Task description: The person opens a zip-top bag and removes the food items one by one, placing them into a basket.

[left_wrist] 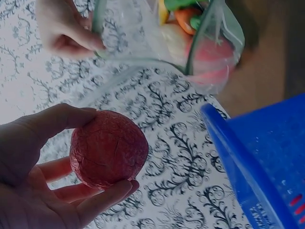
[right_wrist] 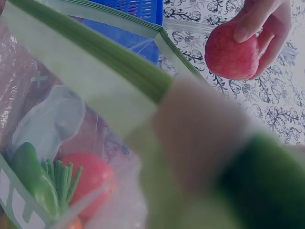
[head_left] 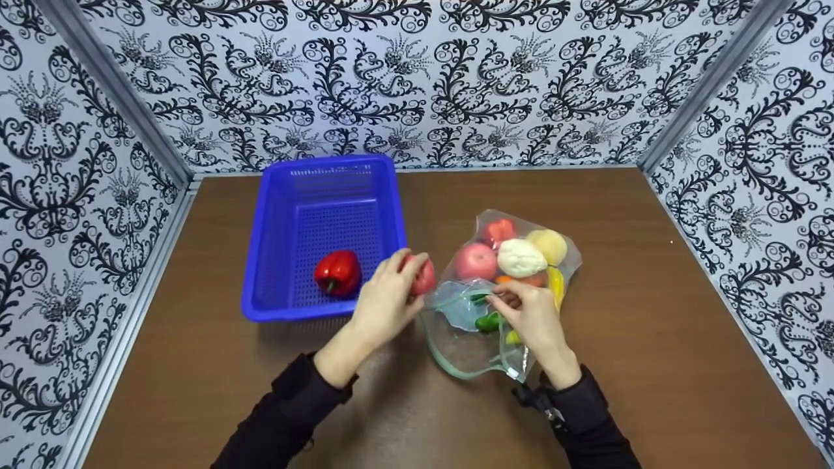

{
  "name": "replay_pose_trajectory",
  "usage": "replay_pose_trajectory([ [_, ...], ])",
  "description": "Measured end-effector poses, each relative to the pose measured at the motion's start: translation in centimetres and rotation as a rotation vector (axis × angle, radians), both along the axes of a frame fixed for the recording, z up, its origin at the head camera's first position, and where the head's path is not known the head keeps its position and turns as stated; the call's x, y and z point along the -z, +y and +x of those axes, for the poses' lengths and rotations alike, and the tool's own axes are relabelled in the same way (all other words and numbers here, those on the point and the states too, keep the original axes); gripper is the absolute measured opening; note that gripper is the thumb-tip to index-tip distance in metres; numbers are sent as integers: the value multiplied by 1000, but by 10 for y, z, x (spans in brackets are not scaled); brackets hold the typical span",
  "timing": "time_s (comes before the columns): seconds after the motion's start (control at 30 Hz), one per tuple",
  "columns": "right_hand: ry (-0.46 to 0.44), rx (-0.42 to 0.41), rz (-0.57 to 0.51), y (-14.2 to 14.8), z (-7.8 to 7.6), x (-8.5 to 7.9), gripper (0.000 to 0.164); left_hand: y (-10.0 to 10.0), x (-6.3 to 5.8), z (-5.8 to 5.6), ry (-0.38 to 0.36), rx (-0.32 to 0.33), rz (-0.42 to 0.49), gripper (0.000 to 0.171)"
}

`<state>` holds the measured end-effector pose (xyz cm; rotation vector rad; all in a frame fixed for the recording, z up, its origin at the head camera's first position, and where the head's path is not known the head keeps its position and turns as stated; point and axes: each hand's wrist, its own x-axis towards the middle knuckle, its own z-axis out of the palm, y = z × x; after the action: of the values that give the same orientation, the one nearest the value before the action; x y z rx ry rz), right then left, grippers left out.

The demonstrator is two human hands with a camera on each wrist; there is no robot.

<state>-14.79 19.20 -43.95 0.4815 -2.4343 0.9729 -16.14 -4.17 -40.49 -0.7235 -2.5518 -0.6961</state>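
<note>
In the head view, the left hand (head_left: 381, 299) grips a red fruit (head_left: 425, 279) between the blue basket (head_left: 254, 260), where a red pepper (head_left: 339, 272) lies, and the clear bag (head_left: 456, 373); the right hand (head_left: 535, 319) pinches the bag's edge. The left wrist view shows thumb and fingers curled round the fruit, beside the bag's opening. In the right wrist view, a green pepper (right_wrist: 32, 174) lies inside the bag.
</note>
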Motion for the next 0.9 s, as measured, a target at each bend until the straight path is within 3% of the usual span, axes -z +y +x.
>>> replay_pose_trajectory([
  [0.2,-8,4,0,0,0,-1,9,-6,2,-21,-46,-56,-15,55],
  [0.57,1,2,-3,1,1,1,10,-21,10,-62,-204,-181,-75,49],
  [0.9,-15,2,-1,1,1,1,8,-28,18,-92,-395,-255,-219,53],
])
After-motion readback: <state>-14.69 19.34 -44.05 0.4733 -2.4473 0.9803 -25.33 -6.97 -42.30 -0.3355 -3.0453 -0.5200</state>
